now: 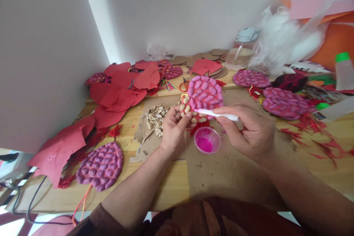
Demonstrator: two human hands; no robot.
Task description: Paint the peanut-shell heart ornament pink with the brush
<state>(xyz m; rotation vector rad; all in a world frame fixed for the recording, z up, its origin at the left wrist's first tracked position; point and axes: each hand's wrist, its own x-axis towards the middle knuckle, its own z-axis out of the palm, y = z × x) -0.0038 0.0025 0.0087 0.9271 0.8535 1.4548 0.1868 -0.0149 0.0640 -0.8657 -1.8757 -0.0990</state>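
Observation:
My left hand (pixel 177 125) grips the lower left edge of a round red plaque (pixel 206 94) covered with peanut shells. Most shells on it are bright pink; those along the lower left are bare tan. Between the thumb and fingers of my right hand (pixel 249 131) is a white-handled paintbrush (pixel 221 113), its pink tip touching the plaque near the line between pink and tan shells. Just below the plaque stands a small clear cup (pixel 207 141) of magenta paint. Beside my left hand lies a heap of broken peanut shells (pixel 157 118) on cardboard.
Red paper pieces (pixel 118 92) pile up at the left, near a purple shell plaque (pixel 101 166). At the right lie more pink plaques (pixel 286 101) and red scraps (pixel 326 143). A lidded jar (pixel 240 51) and a plastic bag (pixel 287 40) stand behind. Orange-handled pliers (pixel 183 85) lie beyond the plaque.

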